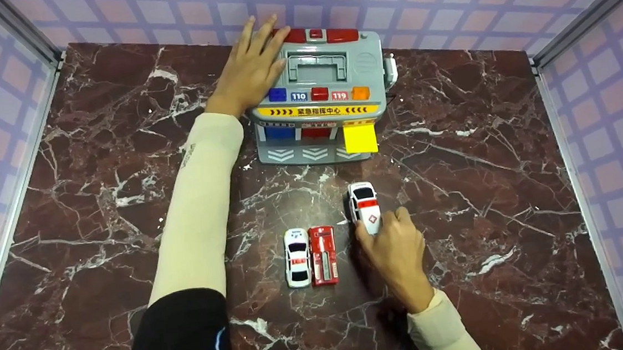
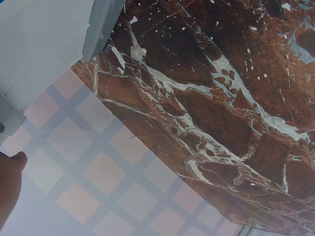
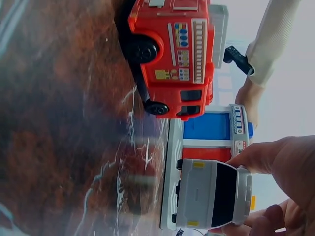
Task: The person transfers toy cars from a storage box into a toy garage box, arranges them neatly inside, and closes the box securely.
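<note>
Mid-table, your right hand (image 1: 395, 246) pinches the toy ambulance (image 1: 364, 207), fingers curled on its rear, lined up with the open yellow door (image 1: 360, 139). Judged step: parking it; next needs a straight push. At the far edge, your left hand (image 1: 250, 68) lies flat, fingers straight, bracing the toy rescue station (image 1: 321, 85).

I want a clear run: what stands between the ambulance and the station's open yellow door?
Nothing visible: the ambulance, held by the right hand, faces bare table up to the yellow door of the station.
</note>
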`<state>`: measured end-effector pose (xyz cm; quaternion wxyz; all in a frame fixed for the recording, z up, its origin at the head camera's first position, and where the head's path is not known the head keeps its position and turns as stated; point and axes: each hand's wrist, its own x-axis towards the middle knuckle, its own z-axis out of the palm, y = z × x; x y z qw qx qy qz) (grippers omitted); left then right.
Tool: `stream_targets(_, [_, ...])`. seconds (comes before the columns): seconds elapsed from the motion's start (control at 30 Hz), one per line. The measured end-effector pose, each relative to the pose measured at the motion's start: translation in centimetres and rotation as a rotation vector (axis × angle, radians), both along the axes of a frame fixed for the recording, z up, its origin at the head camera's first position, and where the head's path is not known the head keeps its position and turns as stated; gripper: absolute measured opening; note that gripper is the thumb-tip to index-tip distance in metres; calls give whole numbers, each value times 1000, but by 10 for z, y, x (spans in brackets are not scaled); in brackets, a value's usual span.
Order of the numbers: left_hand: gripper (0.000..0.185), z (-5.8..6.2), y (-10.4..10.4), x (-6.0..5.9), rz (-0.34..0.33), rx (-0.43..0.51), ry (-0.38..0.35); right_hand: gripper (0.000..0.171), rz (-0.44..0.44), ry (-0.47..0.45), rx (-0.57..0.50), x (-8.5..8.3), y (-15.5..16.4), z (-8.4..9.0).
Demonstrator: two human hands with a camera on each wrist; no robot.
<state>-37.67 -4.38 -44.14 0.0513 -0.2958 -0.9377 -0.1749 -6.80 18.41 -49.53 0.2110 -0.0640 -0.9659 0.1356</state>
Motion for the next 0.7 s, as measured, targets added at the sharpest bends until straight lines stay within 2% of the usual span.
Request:
stream_targets(0.37, [56,1,1,-1,0,-8,6,41,-8,-47,-18,-18,4,-2])
stream_targets(0.7, [55,-2,1,-2,6,-7,25,42,-6,-36,-19,-35,11,-6])
